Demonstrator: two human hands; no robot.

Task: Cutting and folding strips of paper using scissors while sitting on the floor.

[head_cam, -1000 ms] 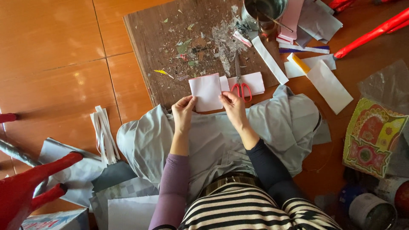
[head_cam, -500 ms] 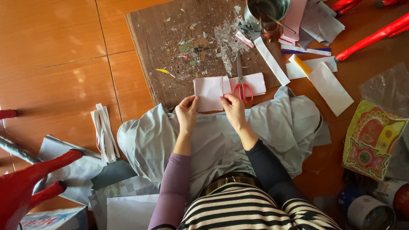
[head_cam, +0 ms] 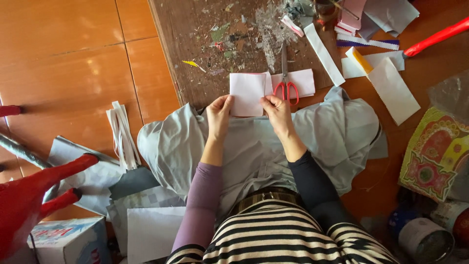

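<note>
Looking down, near to far:

Lap: a black-and-white striped knit top (head_cam: 278, 234) fills the bottom edge, with a wide pale grey cloth (head_cam: 254, 146) spread beyond it over the knees and floor.

Left hand: the left hand (head_cam: 218, 115), on a mauve-sleeved arm, has its fingers closed on the lower left corner of a small white folded paper sheet (head_cam: 247, 88), thumb on top.

Right hand: the right hand (head_cam: 276, 110), on a dark-sleeved arm, pinches the same sheet at its lower right corner, fingers curled shut on the edge.

Paper: the sheet lies flat at the near edge of a worn brown wooden board (head_cam: 205, 54), just past the cloth, overlapping a second white sheet (head_cam: 300, 80) to its right.

Scissors: red-handled metal scissors (head_cam: 286, 78) lie on that second sheet, blades pointing away, just beside the right hand but apart from it.

Board: its far part is littered with small paper scraps and grey dust.

Right side: long white paper strips (head_cam: 391, 88) lie on the orange floor, near a colourful patterned printed card (head_cam: 432, 156).

Left side: a bundle of narrow white strips (head_cam: 122, 137) lies beside the cloth; red plastic chair legs (head_cam: 29, 200) show at the corner.
</note>
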